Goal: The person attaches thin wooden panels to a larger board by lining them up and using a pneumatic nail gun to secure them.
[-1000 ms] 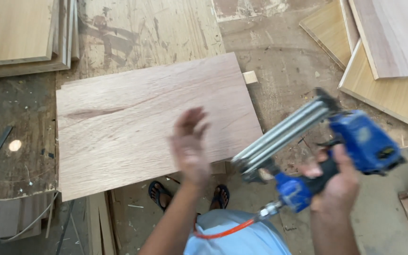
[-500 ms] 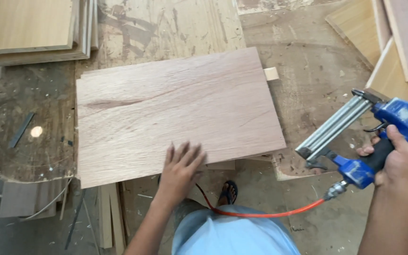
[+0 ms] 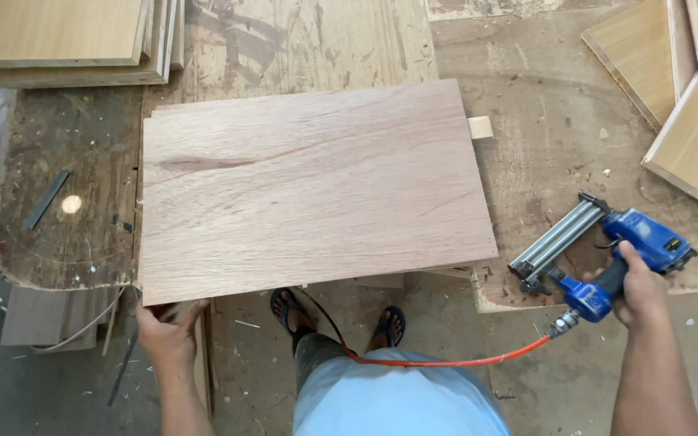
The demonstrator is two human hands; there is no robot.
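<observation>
A large plywood sheet (image 3: pixel 309 190) lies flat on the worn workbench (image 3: pixel 527 121), overhanging its near edge. My left hand (image 3: pixel 170 331) is at the sheet's near left corner, fingers curled under the edge. My right hand (image 3: pixel 638 287) grips the handle of a blue pneumatic nail gun (image 3: pixel 603 250), whose nose rests near the bench's front right edge. An orange air hose (image 3: pixel 446 359) runs from the gun across my body.
Stacks of wooden boards sit at the back left (image 3: pixel 58 36) and back right (image 3: pixel 680 89). A small wood block (image 3: pixel 481 127) lies by the sheet's far right corner. A flat metal strip (image 3: pixel 46 198) rests on the left bench. My sandalled feet (image 3: pixel 337 319) stand below.
My left hand slid from the sheet's front middle to its near left corner. My right hand lowered the nail gun towards the bench edge.
</observation>
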